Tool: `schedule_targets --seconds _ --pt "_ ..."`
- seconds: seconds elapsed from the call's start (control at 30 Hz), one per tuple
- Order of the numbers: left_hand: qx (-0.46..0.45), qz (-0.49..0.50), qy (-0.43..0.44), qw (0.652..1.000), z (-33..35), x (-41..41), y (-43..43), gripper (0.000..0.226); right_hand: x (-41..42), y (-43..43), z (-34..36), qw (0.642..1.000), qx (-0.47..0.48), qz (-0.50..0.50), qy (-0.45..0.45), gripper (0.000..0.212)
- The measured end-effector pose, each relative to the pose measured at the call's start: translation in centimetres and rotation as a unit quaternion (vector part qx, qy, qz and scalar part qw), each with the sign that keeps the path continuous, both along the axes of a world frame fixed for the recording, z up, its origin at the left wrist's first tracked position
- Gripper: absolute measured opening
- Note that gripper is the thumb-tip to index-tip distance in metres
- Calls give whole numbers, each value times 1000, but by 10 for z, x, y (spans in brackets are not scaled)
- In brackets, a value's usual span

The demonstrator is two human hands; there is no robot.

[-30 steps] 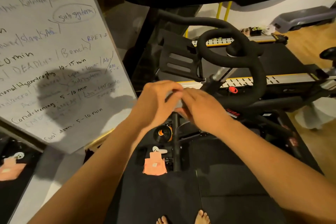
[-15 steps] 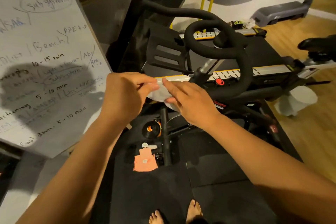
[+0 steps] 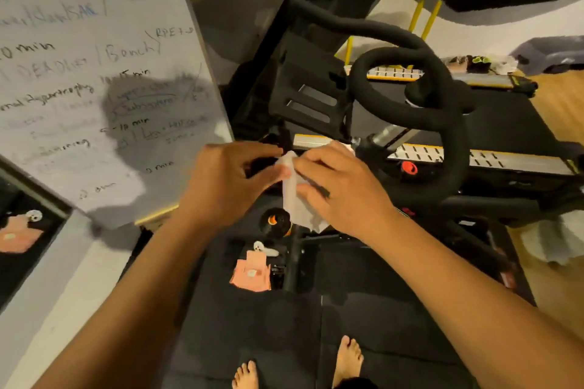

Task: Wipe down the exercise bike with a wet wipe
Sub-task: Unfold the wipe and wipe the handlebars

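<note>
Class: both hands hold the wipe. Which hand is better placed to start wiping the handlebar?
Probably the right hand: most of the wet wipe hangs from its grip, and the handlebar loops just beyond it. The left hand only pinches the wipe's top edge.

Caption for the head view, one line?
Left hand and right hand pinch a wet wipe over the exercise bike, whiteboard alongside.

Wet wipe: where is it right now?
Head view, centre: the wet wipe hangs pinched between left hand and right hand, left of the black handlebar.
</note>
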State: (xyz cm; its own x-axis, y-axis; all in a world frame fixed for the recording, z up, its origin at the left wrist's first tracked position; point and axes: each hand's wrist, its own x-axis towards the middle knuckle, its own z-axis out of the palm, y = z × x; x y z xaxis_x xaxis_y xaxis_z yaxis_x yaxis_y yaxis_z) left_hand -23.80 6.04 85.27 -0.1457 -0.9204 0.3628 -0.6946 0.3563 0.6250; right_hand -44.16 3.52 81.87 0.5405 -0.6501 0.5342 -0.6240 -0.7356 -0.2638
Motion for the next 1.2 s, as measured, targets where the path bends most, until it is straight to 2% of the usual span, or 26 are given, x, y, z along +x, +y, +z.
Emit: schedule_targets --seconds 0.07,0.17,0.23,0.3,0.37,0.43,0.5,0.57,0.6,0.67,0.7,0.77,0.8,0.83,0.87,0.93,1.0,1.1,1.2 --pt "92 62 179 978 1 -6 1 31 2 -6 0 998 25 36 -45 26" --pt "188 87 419 884 -9 -31 -6 33 -20 -10 2 987 105 93 -79 13" --pt "191 101 514 830 -11 -48 -11 43 -47 -16 2 986 126 103 -38 10" --pt "184 127 565 794 -8 -56 -14 46 -78 -22 3 991 92 95 7 14" --pt "181 144 564 792 -6 -58 -14 46 -91 -30 7 992 72 91 55 23" --pt "184 156 553 798 -7 -59 -14 45 -70 -35 12 989 77 83 98 22" --pt "187 161 562 789 -7 -61 -13 44 -26 -38 19 986 115 95 80 18" --pt "182 172 583 772 -5 -62 -12 44 18 -48 32 972 201 118 -5 16" --pt "176 185 594 763 -6 -61 -11 43 34 -52 41 953 274 128 -34 16" --pt "166 198 609 750 -8 -57 -8 41 47 -54 46 902 396 166 -51 20" --pt "167 190 610 751 -10 -54 -6 43 44 -53 44 888 419 186 -34 24" --pt "173 173 613 751 -14 -48 1 46 23 -50 36 899 393 188 40 33" --pt "175 168 618 748 -15 -45 4 46 8 -47 30 917 357 170 58 32" --pt "175 163 624 744 -17 -43 7 46 -8 -45 27 933 320 155 61 20" --pt "175 156 630 741 -17 -43 9 46 -27 -44 25 947 280 139 69 21" --pt "177 143 641 733 -18 -46 10 45 -61 -43 24 961 238 98 103 42" --pt "184 129 649 727 -20 -52 10 45 -83 -45 29 956 251 76 133 44" --pt "190 124 653 723 -27 -60 11 44 -75 -55 34 923 338 75 167 35" --pt "179 148 632 739 -30 -61 13 42 -23 -58 33 892 436 106 63 35"
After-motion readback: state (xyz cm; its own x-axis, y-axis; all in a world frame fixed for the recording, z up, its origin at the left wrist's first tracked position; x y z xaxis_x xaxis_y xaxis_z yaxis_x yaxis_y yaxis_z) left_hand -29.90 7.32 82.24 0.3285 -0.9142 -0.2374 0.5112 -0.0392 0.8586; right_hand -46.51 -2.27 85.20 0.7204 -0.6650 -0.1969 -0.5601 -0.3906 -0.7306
